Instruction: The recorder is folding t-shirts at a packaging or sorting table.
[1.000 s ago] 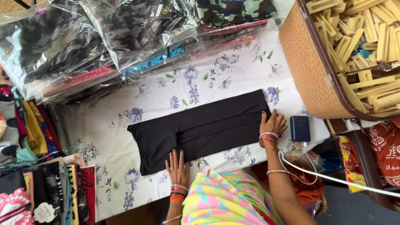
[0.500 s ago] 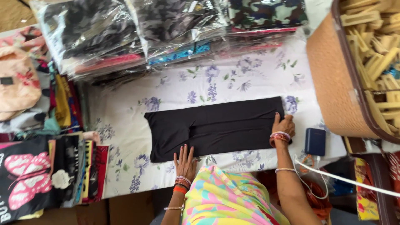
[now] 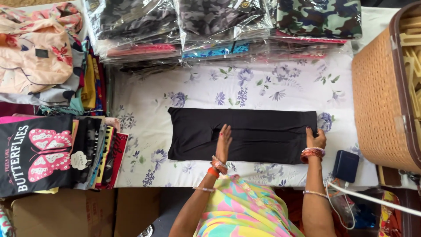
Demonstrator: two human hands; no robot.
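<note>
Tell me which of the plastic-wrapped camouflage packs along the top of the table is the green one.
The pack at the far right: its camouflage is green, brown and dark blue, while the two packs to its left are grey and black.

A single head-worn camera looks almost straight down, fairly close, at the flowered table (image 3: 144,101), seemingly from its near edge.

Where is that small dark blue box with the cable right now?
The dark blue box lies at the right end of the flowered cloth, just beyond the right hand and beside the woven basket.
</note>
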